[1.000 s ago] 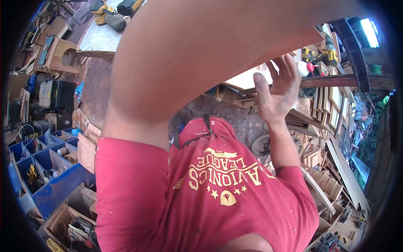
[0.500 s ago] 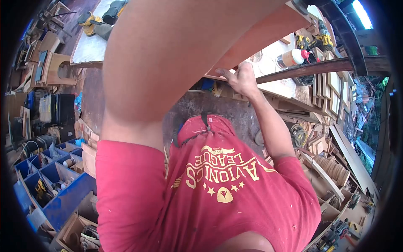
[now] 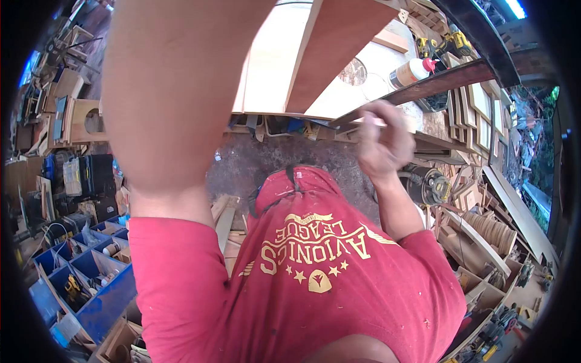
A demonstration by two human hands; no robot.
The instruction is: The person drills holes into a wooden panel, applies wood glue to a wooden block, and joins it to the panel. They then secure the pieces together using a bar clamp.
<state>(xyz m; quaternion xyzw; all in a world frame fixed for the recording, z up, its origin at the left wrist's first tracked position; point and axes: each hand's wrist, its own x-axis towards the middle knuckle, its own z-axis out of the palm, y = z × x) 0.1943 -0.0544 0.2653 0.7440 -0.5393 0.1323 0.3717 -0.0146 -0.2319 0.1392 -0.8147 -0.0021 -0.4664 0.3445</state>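
Observation:
My left arm (image 3: 175,91) reaches up and forward past the top edge of the view, so my left hand is out of sight. Blurred by motion, my right hand (image 3: 387,145) hovers at the near edge of the workbench, its fingers loosely curled and apart, with nothing visible in its grasp. A pale wood piece (image 3: 407,124) shows just behind these fingers. Ahead, a reddish-brown wooden board (image 3: 339,51) lies on the bench beside a pale panel (image 3: 273,60). A glue bottle (image 3: 408,74) with a red cap lies to the right of the board.
A dark metal bar (image 3: 436,83) crosses the bench's right side and meets an upright dark beam (image 3: 484,42). Yellow-black power drills (image 3: 455,45) sit at the back right. Blue compartment bins (image 3: 100,290) stand at lower left; stacked wood panels (image 3: 475,118) are on the right.
My right hand has come off the reddish-brown board's edge and moved right and nearer to me. My left arm has swung left, uncovering the board and the pale panel.

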